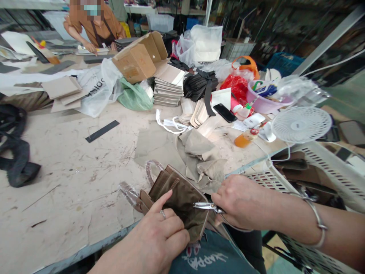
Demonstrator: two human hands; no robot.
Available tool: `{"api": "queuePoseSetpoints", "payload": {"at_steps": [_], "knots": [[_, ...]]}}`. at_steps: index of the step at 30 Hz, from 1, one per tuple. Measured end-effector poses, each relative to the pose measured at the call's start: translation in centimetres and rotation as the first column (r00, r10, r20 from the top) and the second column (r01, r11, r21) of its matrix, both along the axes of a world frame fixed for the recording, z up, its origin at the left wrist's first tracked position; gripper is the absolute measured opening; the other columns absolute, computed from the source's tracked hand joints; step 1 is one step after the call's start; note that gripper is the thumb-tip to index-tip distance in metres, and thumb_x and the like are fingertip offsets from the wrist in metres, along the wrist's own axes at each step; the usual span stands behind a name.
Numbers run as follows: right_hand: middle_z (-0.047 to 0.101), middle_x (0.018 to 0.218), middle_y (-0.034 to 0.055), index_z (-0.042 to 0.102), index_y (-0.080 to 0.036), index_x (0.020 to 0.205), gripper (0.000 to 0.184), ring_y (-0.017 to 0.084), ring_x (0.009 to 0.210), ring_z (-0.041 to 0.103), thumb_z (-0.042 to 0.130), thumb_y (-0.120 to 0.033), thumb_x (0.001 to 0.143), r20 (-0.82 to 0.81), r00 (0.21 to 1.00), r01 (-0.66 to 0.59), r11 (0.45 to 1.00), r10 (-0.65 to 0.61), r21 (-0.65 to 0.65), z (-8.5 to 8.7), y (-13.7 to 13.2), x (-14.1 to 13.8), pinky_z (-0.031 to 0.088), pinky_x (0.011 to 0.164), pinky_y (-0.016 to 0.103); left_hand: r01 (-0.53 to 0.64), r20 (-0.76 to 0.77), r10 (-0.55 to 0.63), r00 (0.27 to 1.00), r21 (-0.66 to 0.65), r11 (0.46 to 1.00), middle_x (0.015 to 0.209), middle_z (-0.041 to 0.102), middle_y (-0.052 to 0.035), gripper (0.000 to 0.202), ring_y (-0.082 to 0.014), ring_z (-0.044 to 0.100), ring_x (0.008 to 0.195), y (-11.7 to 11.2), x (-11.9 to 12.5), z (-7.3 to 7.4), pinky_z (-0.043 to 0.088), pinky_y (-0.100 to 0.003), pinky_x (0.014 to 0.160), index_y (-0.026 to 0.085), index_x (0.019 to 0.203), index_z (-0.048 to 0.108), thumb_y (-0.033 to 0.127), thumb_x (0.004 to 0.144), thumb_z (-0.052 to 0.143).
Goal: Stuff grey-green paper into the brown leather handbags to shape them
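Note:
A brown handbag (182,199) leans at the table's near edge, its dark lining facing up and its plastic-wrapped handles pointing away from me. My left hand (165,238) grips the bag's near side, index finger stretched along the lining and the other fingers curled. Closed around the handles of small metal scissors (205,205) is my right hand (236,199), at the bag's right edge. The scissor blades point left over the bag's opening and look nearly closed. Whether a thread lies between them is too small to tell. Below the bag is a teal apron (211,255) with white lettering.
Grey-beige sheets (182,148) lie beyond the bag. A white plastic crate (316,167) stands at the right, beside a white fan (300,125). Stacked boards (169,85), a cardboard box (137,57) and a phone (225,113) are farther back. A co-worker (94,26) is across the table.

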State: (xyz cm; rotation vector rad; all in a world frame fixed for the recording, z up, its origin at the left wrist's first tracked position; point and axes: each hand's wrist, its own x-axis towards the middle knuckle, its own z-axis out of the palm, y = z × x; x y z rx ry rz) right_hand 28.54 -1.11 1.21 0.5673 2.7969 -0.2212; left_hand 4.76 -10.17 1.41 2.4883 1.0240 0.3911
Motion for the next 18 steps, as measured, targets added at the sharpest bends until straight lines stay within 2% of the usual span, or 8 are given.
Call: {"api": "queuePoseSetpoints", "payload": {"at_steps": [2,5,8,10,11,12,14,18], "knots": [[0.062,0.063,0.0044,0.060,-0.016,0.076,0.028,0.016,0.056,0.053,0.052,-0.041,0.086,-0.061,0.998,0.001,1.000,-0.002,-0.016,-0.5,0.2,0.3,0.027,0.053,0.030,0.005,-0.029,-0.005,1.000,0.005,1.000,0.073,0.058,-0.0002,0.029,-0.0128,0.054,0.073,0.1,-0.1,-0.1,0.018,-0.047,0.115,0.019,0.080,0.060,0.006,0.084,0.034],[0.054,0.058,0.0001,0.056,-0.016,0.070,0.038,0.012,0.053,0.046,0.052,-0.050,0.085,-0.169,0.957,0.196,0.954,-0.237,-0.229,-1.2,0.0,0.6,0.026,0.051,0.026,0.032,0.034,-0.034,0.999,0.068,0.997,0.070,0.057,0.0012,0.025,-0.0124,0.053,0.070,0.2,-0.5,-1.1,0.018,-0.046,0.115,0.019,0.079,0.058,0.007,0.084,0.036],[0.042,0.054,-0.0050,0.052,-0.016,0.066,0.042,0.009,0.052,0.037,0.052,-0.054,0.084,-0.092,0.858,0.337,0.689,-0.506,-0.642,-1.4,-0.2,0.7,0.025,0.048,0.022,0.064,0.109,-0.078,0.991,0.127,0.990,0.067,0.055,0.0024,0.021,-0.0125,0.050,0.067,0.2,-0.9,-2.5,0.017,-0.047,0.115,0.020,0.078,0.057,0.011,0.084,0.039],[0.040,0.058,-0.0052,0.051,-0.016,0.069,0.040,0.008,0.054,0.036,0.050,-0.053,0.084,-0.027,0.797,0.347,0.495,-0.603,-0.797,-1.2,0.1,0.7,0.029,0.049,0.020,0.061,0.105,-0.074,0.992,0.125,0.990,0.069,0.055,0.0021,0.020,-0.0127,0.050,0.067,0.2,-1.1,-3.3,0.016,-0.047,0.114,0.020,0.079,0.056,0.012,0.084,0.038],[0.041,0.061,-0.0047,0.052,-0.016,0.072,0.039,0.009,0.057,0.038,0.050,-0.053,0.084,-0.021,0.763,0.360,0.451,-0.647,-0.817,-1.2,0.4,0.8,0.031,0.051,0.020,0.058,0.105,-0.072,0.992,0.131,0.990,0.069,0.056,0.0021,0.020,-0.0127,0.050,0.067,0.2,-1.2,-3.6,0.016,-0.047,0.114,0.020,0.079,0.056,0.013,0.085,0.038],[0.044,0.063,-0.0041,0.054,-0.015,0.076,0.038,0.010,0.059,0.040,0.050,-0.053,0.083,-0.033,0.725,0.390,0.449,-0.688,-0.804,-1.2,1.0,0.8,0.033,0.053,0.021,0.049,0.115,-0.066,0.991,0.148,0.988,0.068,0.055,0.0023,0.020,-0.0124,0.049,0.066,0.2,-1.2,-3.9,0.015,-0.047,0.114,0.020,0.078,0.056,0.015,0.086,0.039],[0.049,0.067,-0.0034,0.057,-0.016,0.091,0.038,0.012,0.062,0.045,0.055,-0.053,0.080,-0.088,0.672,0.486,0.527,-0.735,-0.697,-1.4,2.7,0.8,0.034,0.055,0.022,0.016,0.162,-0.052,0.985,0.219,0.976,0.064,0.054,0.0034,0.021,-0.0116,0.047,0.061,0.2,-1.2,-4.5,0.016,-0.046,0.114,0.020,0.074,0.055,0.023,0.090,0.041],[0.056,0.067,-0.0032,0.053,-0.019,0.114,0.056,0.015,0.061,0.052,0.066,-0.051,0.071,-0.126,0.703,0.646,0.702,-0.700,-0.299,-3.1,7.8,-0.6,0.033,0.054,0.024,-0.081,0.162,0.029,0.986,0.323,0.943,0.061,0.054,0.0051,0.019,-0.0100,0.048,0.057,0.3,-1.1,-5.1,0.022,-0.041,0.113,0.022,0.082,0.060,0.030,0.092,0.046]]}}
